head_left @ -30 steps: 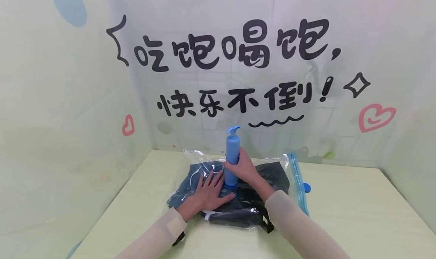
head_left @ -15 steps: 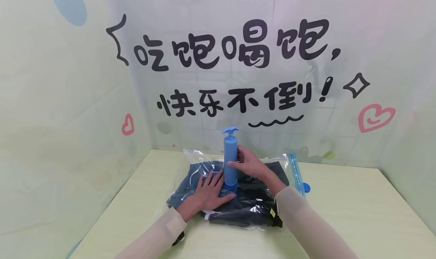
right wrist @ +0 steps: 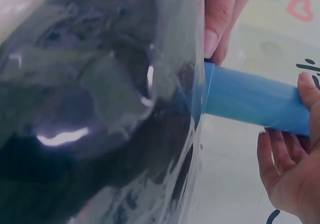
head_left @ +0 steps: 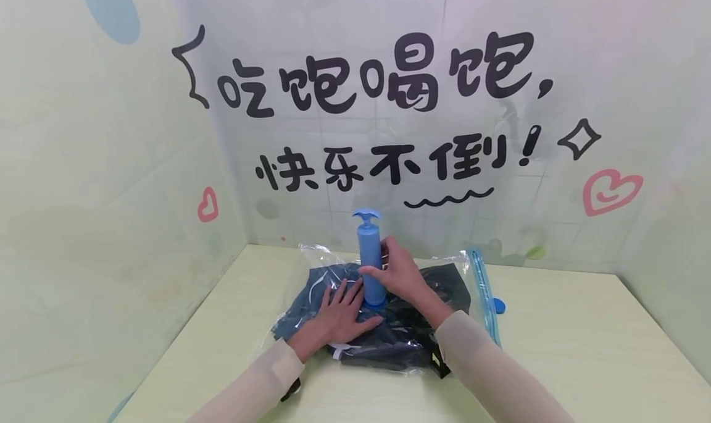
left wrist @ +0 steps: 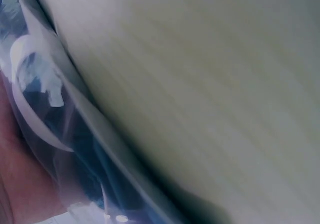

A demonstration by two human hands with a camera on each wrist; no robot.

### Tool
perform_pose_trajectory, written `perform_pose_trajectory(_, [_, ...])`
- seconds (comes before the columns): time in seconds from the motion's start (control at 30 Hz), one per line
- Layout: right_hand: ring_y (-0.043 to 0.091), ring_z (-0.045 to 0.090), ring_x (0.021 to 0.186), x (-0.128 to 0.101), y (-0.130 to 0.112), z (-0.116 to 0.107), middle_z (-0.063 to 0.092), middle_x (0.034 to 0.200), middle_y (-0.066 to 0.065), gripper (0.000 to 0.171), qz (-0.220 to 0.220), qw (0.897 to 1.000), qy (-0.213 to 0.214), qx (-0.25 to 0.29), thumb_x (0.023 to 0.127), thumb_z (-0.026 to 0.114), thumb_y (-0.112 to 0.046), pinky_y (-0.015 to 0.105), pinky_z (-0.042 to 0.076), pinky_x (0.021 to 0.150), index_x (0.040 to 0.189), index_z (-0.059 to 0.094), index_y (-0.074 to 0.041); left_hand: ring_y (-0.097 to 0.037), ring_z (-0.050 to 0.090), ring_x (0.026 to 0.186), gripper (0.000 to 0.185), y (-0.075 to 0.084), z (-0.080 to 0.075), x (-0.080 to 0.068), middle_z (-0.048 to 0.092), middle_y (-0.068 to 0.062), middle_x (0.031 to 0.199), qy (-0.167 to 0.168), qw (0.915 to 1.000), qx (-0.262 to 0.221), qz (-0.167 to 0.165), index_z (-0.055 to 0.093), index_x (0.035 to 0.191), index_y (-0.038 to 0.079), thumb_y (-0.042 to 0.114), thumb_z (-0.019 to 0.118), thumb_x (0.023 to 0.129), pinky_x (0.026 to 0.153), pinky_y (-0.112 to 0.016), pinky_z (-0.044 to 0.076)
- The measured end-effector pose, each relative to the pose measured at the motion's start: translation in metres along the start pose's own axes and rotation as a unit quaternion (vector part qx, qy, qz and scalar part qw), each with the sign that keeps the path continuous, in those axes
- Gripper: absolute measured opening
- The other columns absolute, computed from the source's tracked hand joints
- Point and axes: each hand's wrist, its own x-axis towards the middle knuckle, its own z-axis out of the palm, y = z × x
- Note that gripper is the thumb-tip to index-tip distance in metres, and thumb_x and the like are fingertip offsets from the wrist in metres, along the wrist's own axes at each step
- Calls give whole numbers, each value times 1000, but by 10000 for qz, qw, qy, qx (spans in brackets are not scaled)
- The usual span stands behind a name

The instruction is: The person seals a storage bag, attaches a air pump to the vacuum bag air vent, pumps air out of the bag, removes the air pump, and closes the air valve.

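A blue hand pump (head_left: 370,250) with a T-shaped handle stands nearly upright on a clear plastic vacuum bag (head_left: 478,281), its top leaning slightly left. Dark and blue-grey clothes (head_left: 383,355) fill the bag. My right hand (head_left: 402,272) grips the pump's barrel, thumb on the near side and fingers behind. In the right wrist view that hand (right wrist: 295,169) has the blue barrel (right wrist: 255,97) between thumb and fingers. Spread flat, my left hand (head_left: 341,318) presses on the bag beside the pump's base. The left wrist view catches the bag's edge (left wrist: 95,119) and part of the forearm.
A blue zip strip (head_left: 489,305) runs along the bag's right side, with a small blue piece (head_left: 499,306) poking out beside it. Light wood tabletop (head_left: 577,349) surrounds the bag. Printed curtain-like walls (head_left: 355,126) enclose the back and sides.
My right hand loosened, shifted right, then came back around the pump's barrel. The pump's handle has turned and its top has moved left. My left hand has stayed in place.
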Motion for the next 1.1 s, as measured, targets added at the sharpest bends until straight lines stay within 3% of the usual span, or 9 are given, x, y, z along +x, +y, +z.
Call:
perform_pose_trajectory(0.37, [28, 65, 99, 0, 3, 2, 63, 111, 14, 54, 101, 9997, 61, 198, 89, 82, -33, 47, 54, 87, 122, 51, -3, -42, 10, 151, 91, -2, -6, -1, 20, -10, 167, -171, 9996, -199, 63, 24, 162, 8, 71, 40, 99, 114, -67, 7])
perform_pose_trajectory(0.5, [30, 66, 101, 0, 6, 1, 63, 113, 14, 52, 85, 9992, 83, 391, 90, 81, -30, 49, 54, 88, 123, 51, -3, -45, 12, 150, 95, -7, -17, 1, 21, -13, 166, -288, 9967, -746, 126, 18, 163, 7, 70, 45, 98, 112, -70, 8])
perform_pose_trajectory(0.57, [32, 66, 102, 0, 6, 0, 62, 114, 14, 51, 76, 9989, 58, 451, 90, 82, -28, 50, 54, 87, 123, 51, -3, -45, 20, 148, 96, -8, -23, 3, 26, -16, 164, -82, 9925, -1210, 127, 17, 163, 5, 66, 52, 97, 109, -73, 12])
perform_pose_trajectory(0.63, [32, 65, 101, -1, 6, -2, 62, 114, 14, 51, 20, 9991, 22, 424, 90, 82, -26, 50, 55, 86, 123, 51, -3, -45, 30, 144, 96, -7, -28, 8, 32, -20, 160, 300, 9842, -1735, 174, 17, 162, 2, 57, 62, 96, 106, -75, 17])
perform_pose_trajectory(0.7, [31, 65, 99, -1, 5, -5, 62, 112, 14, 52, -111, 9997, -4, 234, 90, 82, -27, 47, 55, 85, 124, 51, -2, -43, 40, 139, 93, -3, -34, 14, 37, -24, 156, 769, 9681, -2367, 303, 18, 160, -1, 43, 69, 96, 105, -71, 26])
perform_pose_trajectory(0.87, [24, 63, 83, 0, -3, -17, 63, 103, 12, 54, -527, 9953, 48, -814, 92, 77, -39, 38, 54, 71, 122, 53, -1, -41, 53, 128, 77, 14, -43, 34, 50, -30, 143, 1822, 9043, -3803, 665, 27, 153, -5, 12, 73, 94, 99, -54, 46])
perform_pose_trajectory(0.9, [22, 62, 81, 1, -7, -21, 62, 102, 12, 54, -562, 9938, 114, -955, 93, 76, -41, 36, 53, 68, 121, 53, -1, -41, 55, 126, 71, 17, -44, 37, 53, -30, 139, 1973, 8955, -3932, 678, 31, 151, -5, 10, 72, 94, 97, -53, 48])
perform_pose_trajectory(0.97, [21, 60, 77, 4, -17, -30, 61, 101, 12, 53, -612, 9918, 345, -1066, 95, 73, -43, 35, 51, 64, 120, 53, 0, -41, 58, 120, 62, 21, -44, 42, 56, -29, 134, 2197, 8895, -3941, 719, 37, 145, -6, 8, 71, 96, 94, -52, 50])
perform_pose_trajectory(1.1, [25, 60, 81, 16, -43, -48, 58, 111, 16, 56, -884, 9850, 947, -1136, 97, 70, -41, 39, 52, 68, 130, 53, 1, -41, 61, 113, 57, 25, -42, 42, 58, -29, 127, 2262, 9038, -3565, 695, 36, 141, -7, 11, 69, 98, 92, -52, 51])
